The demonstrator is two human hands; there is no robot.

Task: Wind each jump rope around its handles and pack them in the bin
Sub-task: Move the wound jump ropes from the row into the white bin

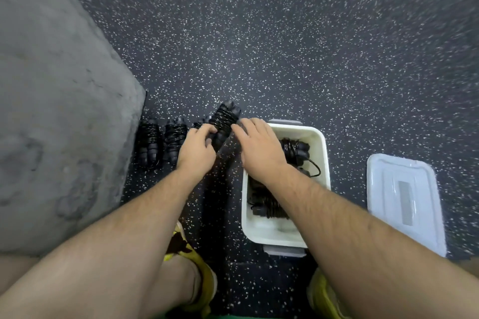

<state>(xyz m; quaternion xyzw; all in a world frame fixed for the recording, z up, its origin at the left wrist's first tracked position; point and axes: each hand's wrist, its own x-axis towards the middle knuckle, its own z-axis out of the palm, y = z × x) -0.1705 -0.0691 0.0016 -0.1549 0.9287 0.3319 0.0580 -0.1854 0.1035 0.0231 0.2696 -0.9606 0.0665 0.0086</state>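
A wound black jump rope bundle (225,119) is tilted above the speckled floor, and my left hand (197,147) grips its lower end. My right hand (258,148) hovers just right of the bundle with relaxed fingers, fingertips near it, above the white bin (320,137). Two wound bundles lie in the bin: one at the far end (295,149), one at the near end (261,204), partly hidden by my right forearm. Two more wound bundles (149,144) (175,138) lie on the floor to the left, and part of another shows behind my left hand.
The bin's white lid (405,201) lies flat on the floor to the right. A grey mat or block (57,111) fills the left side. My yellow shoes (199,274) are at the bottom, close to the bin.
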